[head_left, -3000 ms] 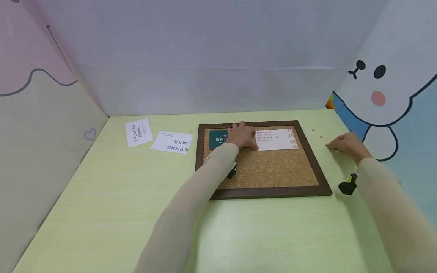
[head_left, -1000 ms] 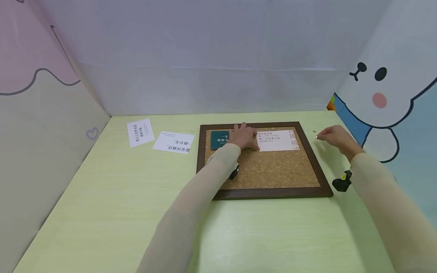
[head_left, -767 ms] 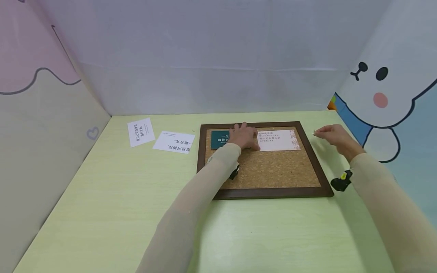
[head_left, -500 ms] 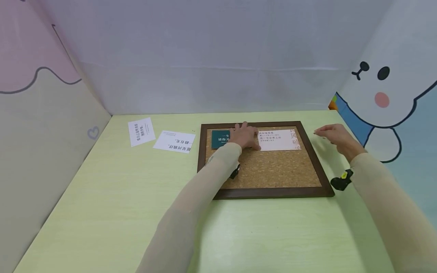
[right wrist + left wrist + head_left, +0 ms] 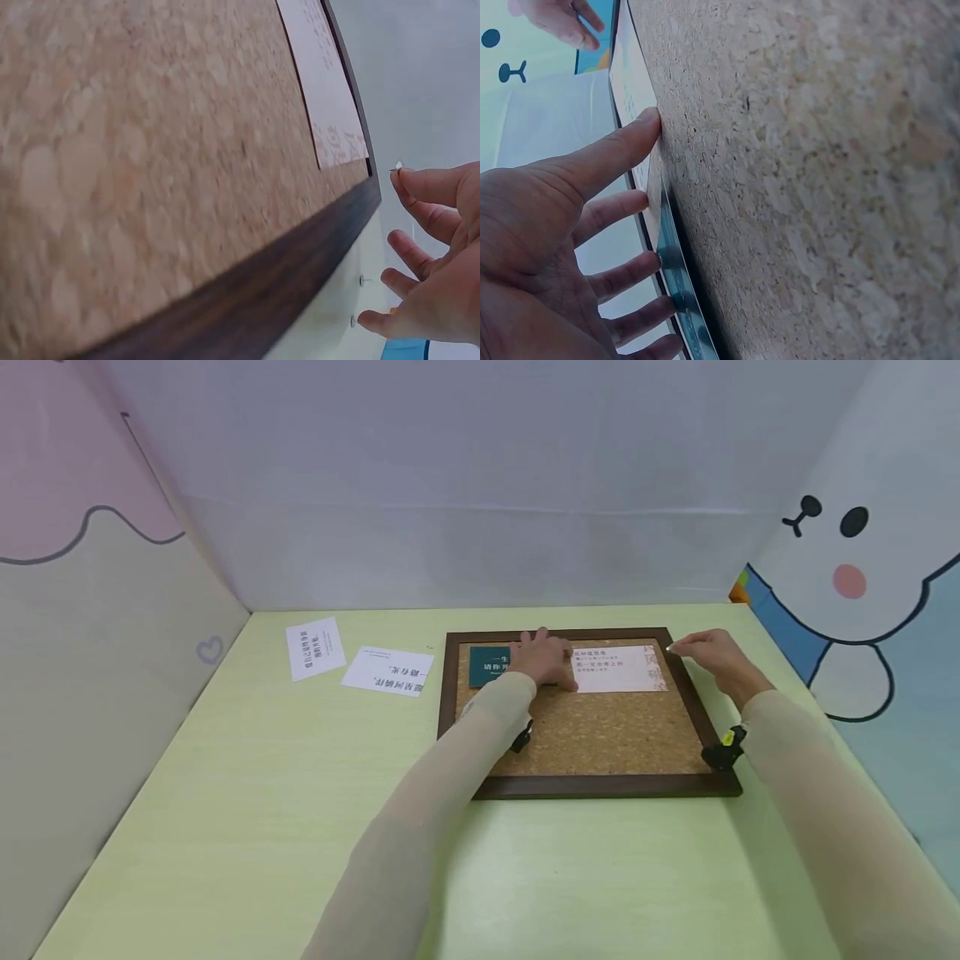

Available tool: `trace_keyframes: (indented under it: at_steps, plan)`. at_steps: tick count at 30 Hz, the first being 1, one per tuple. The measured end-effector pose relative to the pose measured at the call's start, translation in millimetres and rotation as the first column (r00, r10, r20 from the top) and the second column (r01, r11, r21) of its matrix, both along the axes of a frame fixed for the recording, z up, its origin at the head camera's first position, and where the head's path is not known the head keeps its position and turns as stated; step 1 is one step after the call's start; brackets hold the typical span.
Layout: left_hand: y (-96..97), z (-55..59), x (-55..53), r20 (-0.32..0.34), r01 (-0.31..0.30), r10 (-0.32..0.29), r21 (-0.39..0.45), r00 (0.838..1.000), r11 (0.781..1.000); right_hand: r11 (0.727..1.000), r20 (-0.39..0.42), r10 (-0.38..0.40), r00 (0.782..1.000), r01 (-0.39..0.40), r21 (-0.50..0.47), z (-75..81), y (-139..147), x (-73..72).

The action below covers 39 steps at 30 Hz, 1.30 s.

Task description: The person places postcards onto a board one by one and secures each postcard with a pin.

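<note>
My left hand (image 5: 542,659) lies spread over the cork board (image 5: 600,735), its straight fingers across the green card (image 5: 489,667). In the left wrist view, the thumb (image 5: 634,142) touches the edge of the white card (image 5: 618,669) beside it. Between thumb and forefinger my right hand (image 5: 716,658) pinches a small metal thumbtack (image 5: 398,166). That hand is at the board's upper right corner, just right of the white card; its other fingers are spread in the right wrist view. Part of the green card is hidden under my left hand.
A dark brown wooden frame (image 5: 607,787) edges the cork. Two loose white cards, an upright one (image 5: 315,648) and a tilted one (image 5: 387,671), lie on the pale green table (image 5: 262,827) to the left. Thumbtacks (image 5: 363,281) stand right of the frame.
My right hand has lifted a thumbtack from the table and moved left to the board's upper right corner. The left hand has stayed on the cards.
</note>
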<state>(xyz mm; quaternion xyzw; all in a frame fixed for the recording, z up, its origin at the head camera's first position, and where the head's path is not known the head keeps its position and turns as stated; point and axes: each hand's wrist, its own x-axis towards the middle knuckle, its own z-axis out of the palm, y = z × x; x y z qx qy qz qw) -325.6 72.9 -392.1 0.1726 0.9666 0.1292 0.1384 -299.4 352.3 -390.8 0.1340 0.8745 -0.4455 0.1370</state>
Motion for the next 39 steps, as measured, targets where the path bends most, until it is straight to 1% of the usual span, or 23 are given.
trace_keyframes:
  at_steps: [5, 12, 21, 27, 32, 39]
  plan:
    - [-1.0, -0.2, -0.4, -0.006, 0.01, -0.011, -0.011, 1.0, 1.0, 1.0, 0.0, -0.007, 1.0, 0.007, 0.003, -8.2, -9, -8.4]
    - [-0.9, 0.0, 1.1, -0.011, 0.014, -0.014, -0.004, 1.0, 1.0, 1.0, -0.047, -0.006, 0.999, 0.006, 0.005, -14.4, -16, -14.7]
    - [1.2, -0.8, 1.3, -0.002, -0.01, 0.01, -0.025, 1.0, 1.0, 1.0, -0.054, -0.005, 0.999, 0.006, 0.019, -16.6, -23, -19.8]
    - [1.1, -0.6, 0.2, -0.003, -0.008, 0.007, -0.024, 1.0, 1.0, 0.998, -0.022, -0.037, 0.999, 0.038, 0.055, -18.0, -25, -23.4]
    - [1.1, -1.1, -0.4, 0.0, -0.008, 0.008, -0.026, 1.0, 1.0, 0.995, -0.011, -0.037, 0.999, 0.038, 0.092, -18.4, -24, -26.0]
    - [1.5, -2.0, -1.2, 0.003, -0.013, 0.013, -0.019, 1.0, 1.0, 0.994, -0.031, -0.005, 1.0, 0.009, 0.112, -16.0, -25, -26.6]
